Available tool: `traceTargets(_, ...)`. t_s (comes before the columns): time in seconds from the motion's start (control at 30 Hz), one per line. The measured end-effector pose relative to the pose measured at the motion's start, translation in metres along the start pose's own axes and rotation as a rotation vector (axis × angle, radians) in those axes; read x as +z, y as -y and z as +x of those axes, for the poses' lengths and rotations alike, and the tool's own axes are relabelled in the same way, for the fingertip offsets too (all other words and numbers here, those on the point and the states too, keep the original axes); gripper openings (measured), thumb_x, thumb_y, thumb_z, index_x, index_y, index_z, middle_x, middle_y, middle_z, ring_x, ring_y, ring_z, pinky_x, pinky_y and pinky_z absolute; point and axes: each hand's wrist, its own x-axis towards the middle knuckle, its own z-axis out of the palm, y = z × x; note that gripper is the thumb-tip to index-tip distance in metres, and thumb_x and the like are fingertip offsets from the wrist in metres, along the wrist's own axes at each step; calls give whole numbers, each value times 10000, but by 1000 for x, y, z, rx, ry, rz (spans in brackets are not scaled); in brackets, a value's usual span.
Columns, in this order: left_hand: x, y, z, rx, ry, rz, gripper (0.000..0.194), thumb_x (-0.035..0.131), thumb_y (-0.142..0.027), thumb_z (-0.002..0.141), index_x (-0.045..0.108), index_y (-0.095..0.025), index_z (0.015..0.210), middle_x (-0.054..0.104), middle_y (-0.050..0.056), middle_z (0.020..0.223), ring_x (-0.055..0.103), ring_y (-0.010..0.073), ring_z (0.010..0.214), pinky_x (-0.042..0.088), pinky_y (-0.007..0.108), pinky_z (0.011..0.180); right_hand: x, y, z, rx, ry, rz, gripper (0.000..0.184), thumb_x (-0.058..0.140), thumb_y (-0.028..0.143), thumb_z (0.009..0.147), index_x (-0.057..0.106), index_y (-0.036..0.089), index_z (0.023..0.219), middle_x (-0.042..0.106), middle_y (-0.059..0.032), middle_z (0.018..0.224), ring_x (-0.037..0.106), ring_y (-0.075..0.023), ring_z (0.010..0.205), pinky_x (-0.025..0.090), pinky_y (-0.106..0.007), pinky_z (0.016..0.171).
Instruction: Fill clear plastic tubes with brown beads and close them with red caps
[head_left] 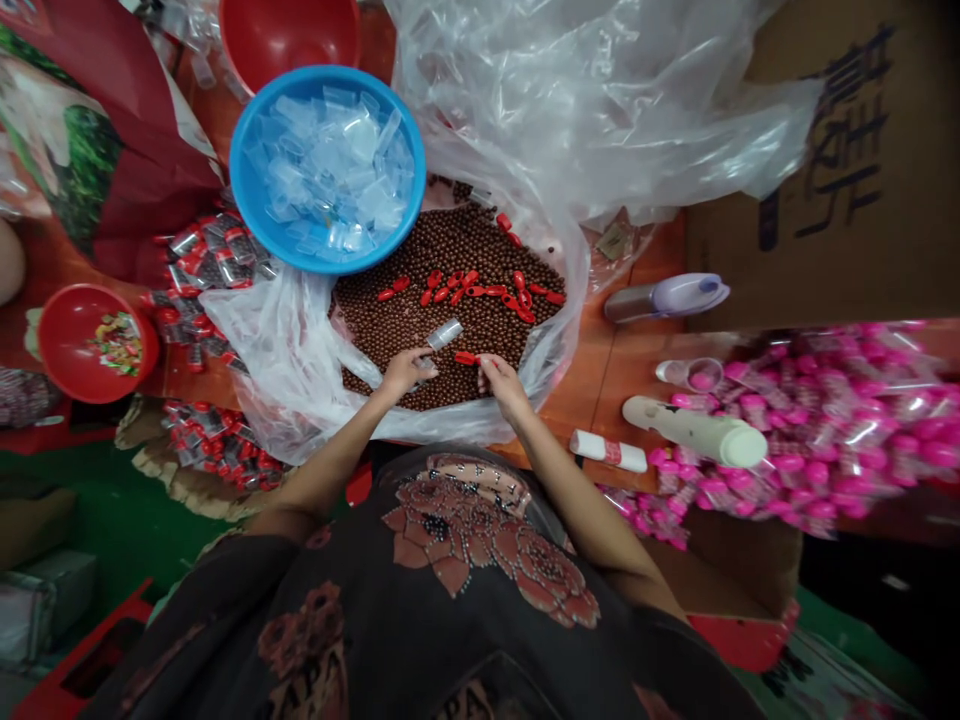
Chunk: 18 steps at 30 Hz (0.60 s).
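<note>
My left hand (405, 374) is closed at the near left of a heap of small brown balls (390, 335). Something clear shows between its fingers, apparently a small clear plastic container. Another clear container (445, 334) lies at its fingertips, on the balls. With finger and thumb, my right hand (504, 386) pinches a small red plastic piece (466, 358), shaped like a little scoop or cap, just above the heap. Several similar red pieces (495, 290) lie in a loose row across the balls. Clear plastic sheeting (559, 370) surrounds the heap.
A blue basin (238, 170) of clear containers stands at the heap's far left, a red bowl (300, 40) behind it. Filled red-capped containers (217, 250) pile up at left, near another red bowl (56, 345). Rightward are two bottles (667, 297), pink-capped containers (810, 450) and a carton (825, 180).
</note>
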Motion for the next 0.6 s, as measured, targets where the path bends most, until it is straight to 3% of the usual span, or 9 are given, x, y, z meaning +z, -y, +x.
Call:
traceTargets(0.1, 0, 5, 4, -3, -29, 149, 502, 829, -244, 578, 667, -180, 1049, 626, -39, 706, 554, 118, 624, 400, 235, 627, -14, -4, -7, 12, -26, 20, 465, 665, 570, 708, 635, 216, 1007, 617, 41, 728, 558, -77, 580, 425, -186, 482)
traceTargets(0.3, 25, -8, 21, 128, -28, 325, 225, 802, -263, 634, 691, -175, 809, 643, -3, 726, 569, 151, 679, 409, 271, 686, -38, -8, -28, 16, -127, 92, 493, 720, 451, 687, 691, 210, 1116, 721, -34, 1008, 629, -107, 726, 483, -227, 595)
traceTargets(0.6, 75, -26, 49, 143, 63, 136, 260, 771, -162, 642, 733, -149, 899, 681, 35, 800, 601, 168, 758, 454, 300, 795, -58, -12, -46, 10, -214, 250, 524, 737, 449, 684, 689, 226, 1156, 724, -43, 1028, 616, -128, 739, 502, -257, 623)
